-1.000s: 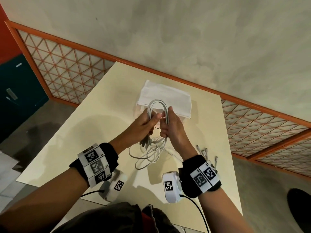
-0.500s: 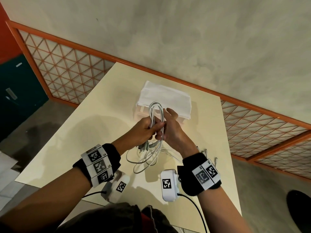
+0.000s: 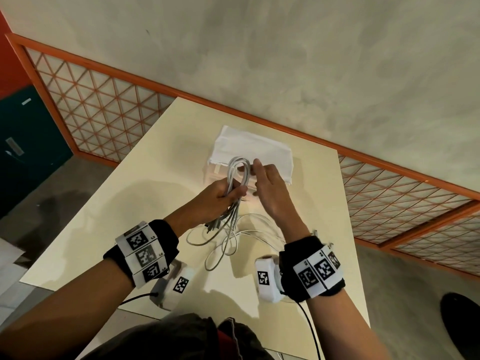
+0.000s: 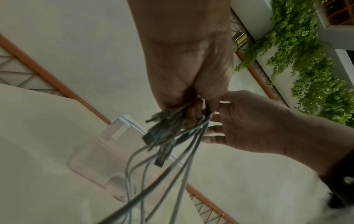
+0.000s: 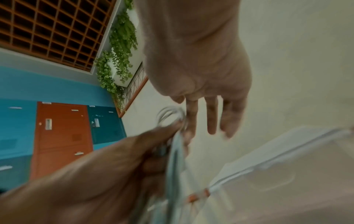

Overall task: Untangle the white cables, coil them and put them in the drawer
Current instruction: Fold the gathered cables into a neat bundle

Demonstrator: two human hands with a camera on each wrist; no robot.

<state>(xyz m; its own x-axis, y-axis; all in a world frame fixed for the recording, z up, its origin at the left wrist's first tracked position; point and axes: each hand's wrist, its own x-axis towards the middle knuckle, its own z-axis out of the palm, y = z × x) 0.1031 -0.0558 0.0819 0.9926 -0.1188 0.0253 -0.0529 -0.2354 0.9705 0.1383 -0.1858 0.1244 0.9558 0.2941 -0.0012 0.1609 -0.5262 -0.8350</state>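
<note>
My left hand grips a bundle of white cables folded into a loop that rises above the fist, in front of the drawer box. Plug ends and loose strands hang below the fist onto the cream table. My right hand is beside the loop with its fingers straight and spread, holding nothing. The small clear plastic drawer box stands behind both hands under a white cloth; its clear front shows in the left wrist view.
More cable ends lie on the table at the right, near its edge. An orange lattice railing runs behind the table. Blue and orange lockers stand off to the left. A dark shoe is on the floor at right.
My right hand has let go of the cable loop and opened its fingers beside it. The left hand has closed round the whole bundle, narrowing the loop.
</note>
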